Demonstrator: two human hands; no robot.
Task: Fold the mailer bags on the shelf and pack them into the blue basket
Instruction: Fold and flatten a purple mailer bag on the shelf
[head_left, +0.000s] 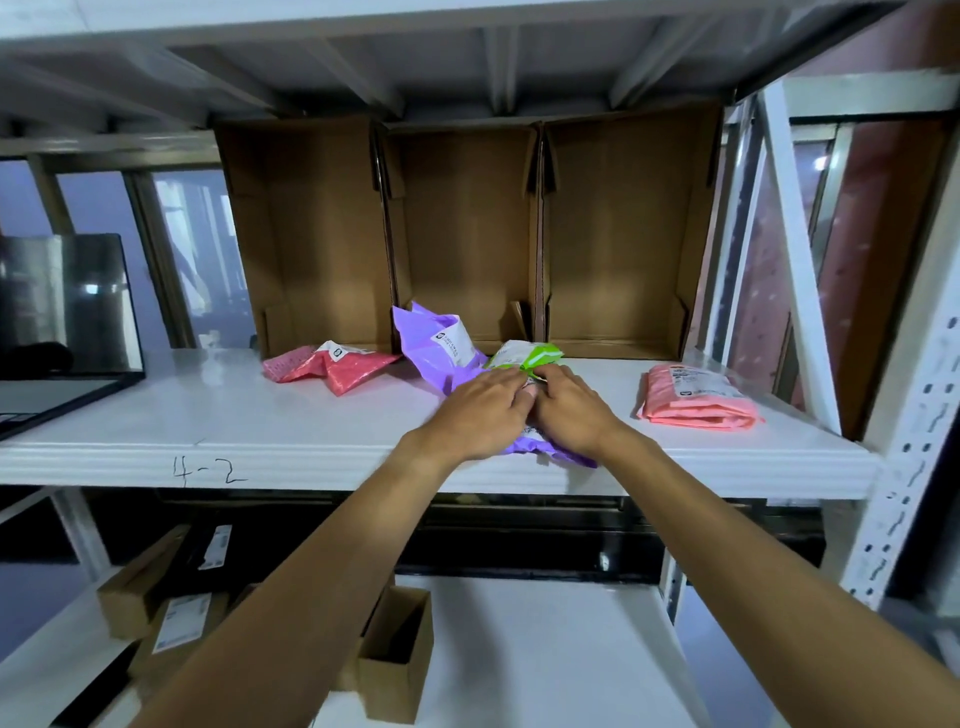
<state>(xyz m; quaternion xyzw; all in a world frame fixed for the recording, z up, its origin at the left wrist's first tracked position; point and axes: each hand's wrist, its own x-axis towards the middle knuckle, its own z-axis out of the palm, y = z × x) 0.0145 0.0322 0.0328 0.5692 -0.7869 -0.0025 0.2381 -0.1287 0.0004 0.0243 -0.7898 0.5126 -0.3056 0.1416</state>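
A crumpled purple mailer bag (436, 345) lies mid-shelf on the white shelf (208, 415), its near end hanging over the front edge. On top of it sits a small green mailer bag (535, 356) with a white label. My left hand (480, 410) and my right hand (569, 408) meet over these bags, fingertips pinching the green bag's near edge. A crumpled red mailer bag (332, 366) lies to the left. A folded pink mailer bag (698, 397) rests flat at the right. No blue basket is in view.
Three open cardboard boxes (467, 234) stand on their sides along the shelf's back. A white upright post (904, 415) bounds the right side. Small cardboard boxes (397, 660) and labelled packages (179, 621) sit on the lower shelf. A dark glass-fronted case (67, 312) stands left.
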